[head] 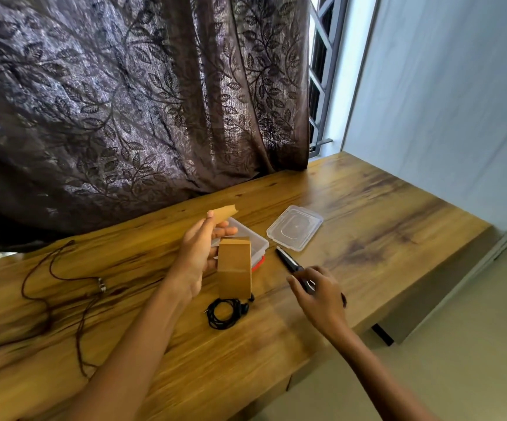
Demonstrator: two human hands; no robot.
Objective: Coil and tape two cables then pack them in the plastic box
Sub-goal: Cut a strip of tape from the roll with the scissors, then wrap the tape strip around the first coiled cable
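Two bare arms are seen over the table [367, 208], uncovered from hand to upper forearm. The left hand [199, 256], over the table's middle, is shown sharply: slender fingers, a short thumbnail, a narrow wrist. The right hand [319, 294], at the table's near edge, is blurred, so finer detail cannot be told. Both forearms are slim.

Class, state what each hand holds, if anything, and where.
Left hand pinches the free end of the brown packing tape, its roll beside the palm. Right hand is at the black scissors handles; whether it grips cannot be told.
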